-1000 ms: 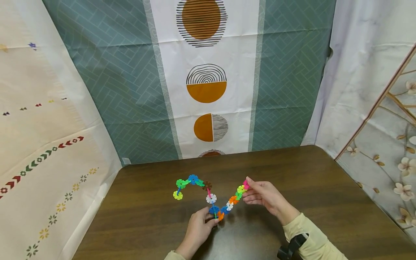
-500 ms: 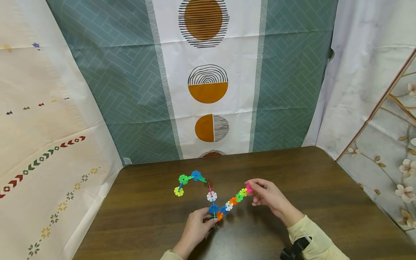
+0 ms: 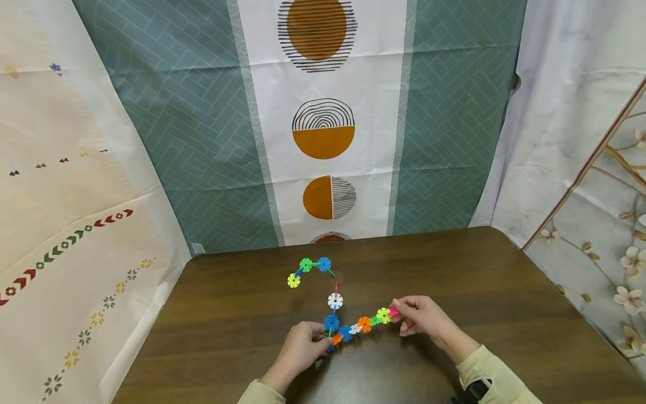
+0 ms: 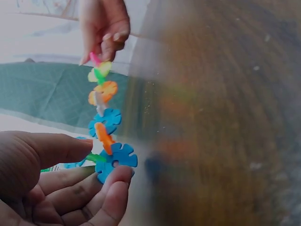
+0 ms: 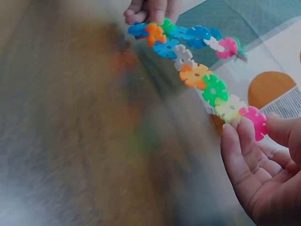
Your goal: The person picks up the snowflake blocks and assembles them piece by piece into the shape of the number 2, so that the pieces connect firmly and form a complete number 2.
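Note:
A chain of flower-shaped interlocking plastic discs [image 3: 365, 324] in several colours bends in a V between the two hands. At the bend, my left hand [image 3: 301, 349] pinches around a blue disc [image 4: 123, 155] and a green one beside it. My right hand [image 3: 428, 321] holds the pink disc [image 5: 254, 121] at the chain's right end between thumb and fingers. From the bend, the other arm of the chain rises past a white disc [image 3: 335, 301] and hooks left to a yellow end disc [image 3: 294, 280]. A brown disc in that arm blends into the table.
The brown wooden table [image 3: 227, 325] lies beneath both hands, its shiny top reflecting the discs. Behind it hangs a teal and white patterned curtain [image 3: 444, 140]. Printed cloths stand at the left [image 3: 91, 224] and right. A black strap [image 3: 474, 391] circles the right wrist.
My right hand has moved right and toward the person, lowering its end of the chain. The hooked far arm of the chain has swung right and away. The left hand still grips near the bend.

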The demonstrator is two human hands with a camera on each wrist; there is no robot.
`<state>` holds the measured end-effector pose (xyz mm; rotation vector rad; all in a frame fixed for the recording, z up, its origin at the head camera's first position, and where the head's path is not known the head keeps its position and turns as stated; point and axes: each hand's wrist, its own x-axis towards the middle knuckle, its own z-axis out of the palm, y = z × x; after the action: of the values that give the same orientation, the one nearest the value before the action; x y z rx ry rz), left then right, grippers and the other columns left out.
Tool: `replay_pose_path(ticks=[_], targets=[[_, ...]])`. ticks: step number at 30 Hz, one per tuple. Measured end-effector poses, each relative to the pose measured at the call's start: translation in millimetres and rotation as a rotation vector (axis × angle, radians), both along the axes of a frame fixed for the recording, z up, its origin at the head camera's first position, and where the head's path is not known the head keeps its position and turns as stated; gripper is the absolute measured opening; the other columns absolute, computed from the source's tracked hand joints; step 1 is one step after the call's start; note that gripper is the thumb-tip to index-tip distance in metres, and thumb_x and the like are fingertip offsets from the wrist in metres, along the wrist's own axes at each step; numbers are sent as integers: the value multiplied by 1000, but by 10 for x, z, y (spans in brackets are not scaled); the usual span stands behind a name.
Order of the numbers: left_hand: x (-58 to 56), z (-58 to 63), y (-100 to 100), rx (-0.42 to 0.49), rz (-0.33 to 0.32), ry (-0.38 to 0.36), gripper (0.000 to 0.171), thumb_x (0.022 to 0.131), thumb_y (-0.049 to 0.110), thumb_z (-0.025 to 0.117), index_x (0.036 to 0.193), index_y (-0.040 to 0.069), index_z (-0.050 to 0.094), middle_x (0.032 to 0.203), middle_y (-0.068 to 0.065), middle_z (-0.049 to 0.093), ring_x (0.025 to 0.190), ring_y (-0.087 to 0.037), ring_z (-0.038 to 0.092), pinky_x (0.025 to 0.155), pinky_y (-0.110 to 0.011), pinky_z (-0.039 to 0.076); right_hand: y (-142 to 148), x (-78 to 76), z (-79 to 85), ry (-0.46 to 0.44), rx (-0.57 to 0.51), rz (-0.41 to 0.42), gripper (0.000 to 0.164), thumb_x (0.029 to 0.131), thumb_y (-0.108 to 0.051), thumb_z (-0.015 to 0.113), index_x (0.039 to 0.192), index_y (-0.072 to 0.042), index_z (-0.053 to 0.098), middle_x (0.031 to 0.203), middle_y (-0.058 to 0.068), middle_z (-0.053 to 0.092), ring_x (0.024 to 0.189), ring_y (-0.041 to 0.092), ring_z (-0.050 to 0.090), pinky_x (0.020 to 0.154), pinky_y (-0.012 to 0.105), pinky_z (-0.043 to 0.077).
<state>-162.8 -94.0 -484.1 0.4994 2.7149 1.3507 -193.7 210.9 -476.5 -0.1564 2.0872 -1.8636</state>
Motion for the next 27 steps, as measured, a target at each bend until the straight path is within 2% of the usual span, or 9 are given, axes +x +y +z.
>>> replay_pose_path(ticks=[1, 3, 8, 13, 17, 21, 24, 27], targets=[[-6, 14, -2, -19, -1, -10, 34, 86, 9, 72, 61, 11, 49, 50, 12, 51, 45, -1, 48, 48, -20, 35, 6, 9, -19, -4, 6, 5, 39, 102, -28, 54, 112, 9, 62, 84, 11, 68, 56, 11, 58, 65, 37, 58], [-11, 41, -6, -37, -3, -39, 34, 86, 9, 71, 60, 11, 50, 48, 11, 49, 44, -3, 47, 46, -21, 34, 18, 26, -64, -15, 20, 13, 39, 102, -28, 52, 110, 8, 63, 83, 9, 68, 54, 10, 56, 63, 35, 58], [-11, 89, -13, -70, -15, -45, 21, 86, 8, 71, 66, 8, 66, 52, 4, 59, 46, -5, 53, 48, -23, 41, 51, 80, -159, -56, 37, 40, 39, 103, -30, 51, 107, 6, 63, 79, 7, 68, 51, 7, 53, 55, 29, 54], [-18, 114, -9, -103, -27, -25, 16, 86, 10, 72, 70, 11, 71, 55, 4, 62, 47, -4, 54, 52, -24, 44, 86, 143, -199, -92, 55, 74, 42, 102, -35, 51, 103, 5, 65, 77, 6, 67, 50, 6, 52, 52, 26, 52], [-16, 101, 6, -106, -24, -23, 10, 86, 12, 73, 77, 11, 76, 58, 5, 62, 46, -4, 53, 53, -24, 45, 99, 182, -222, -80, 88, 90, 39, 102, -33, 51, 99, 3, 66, 76, 6, 66, 49, 7, 52, 52, 27, 52], [-14, 67, 24, -104, -12, -20, 8, 86, 15, 74, 82, 9, 77, 71, 3, 68, 45, -5, 55, 53, -24, 46, 101, 197, -231, -41, 108, 90, 37, 102, -30, 52, 98, 3, 67, 76, 6, 66, 50, 8, 53, 53, 30, 54], [-14, 58, 18, -152, -27, 8, 17, 83, 24, 79, 89, 9, 77, 85, 1, 71, 63, -11, 64, 63, -29, 51, 101, 200, -222, -17, 123, 84, 37, 101, -31, 54, 101, 4, 67, 77, 7, 65, 51, 9, 54, 54, 31, 55], [-8, 58, -3, -225, -67, 39, 32, 75, 32, 85, 97, 9, 76, 93, 2, 71, 84, -15, 65, 76, -35, 52, 106, 212, -206, 11, 151, 88, 36, 99, -31, 58, 107, 4, 66, 79, 8, 65, 52, 11, 54, 54, 33, 55]])
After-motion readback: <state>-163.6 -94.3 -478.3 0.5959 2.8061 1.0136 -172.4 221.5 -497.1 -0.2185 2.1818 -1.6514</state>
